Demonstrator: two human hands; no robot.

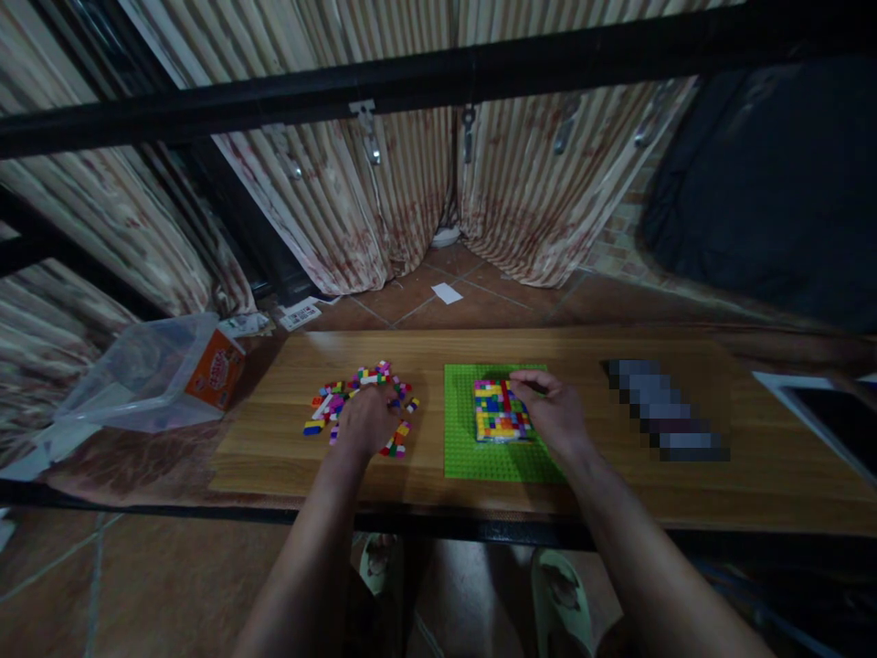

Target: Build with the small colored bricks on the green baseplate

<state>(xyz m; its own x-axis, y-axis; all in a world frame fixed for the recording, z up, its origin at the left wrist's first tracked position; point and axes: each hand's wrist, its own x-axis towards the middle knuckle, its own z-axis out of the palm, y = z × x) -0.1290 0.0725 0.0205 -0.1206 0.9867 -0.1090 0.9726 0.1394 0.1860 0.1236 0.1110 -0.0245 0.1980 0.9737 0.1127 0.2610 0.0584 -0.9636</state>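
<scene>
My left hand (368,419) reaches down into a loose pile of small coloured toy bricks (329,402). The back of the hand hides most of its fingers and whatever they touch. My right hand (556,409) is at the upper right edge of a built block of multicoloured bricks (494,416). Its thumb and index finger are pinched together, close to a long red strip in the block; whether a brick is between them is too small to see. Beneath the block lies a green studded baseplate (462,461).
All this lies on a low wooden table (274,457). A pixelated dark object (661,411) lies to the right, with a dark-screened device (832,420) at the far right. A clear plastic box (151,370) with an orange label stands left of the table. Curtains (384,201) hang behind.
</scene>
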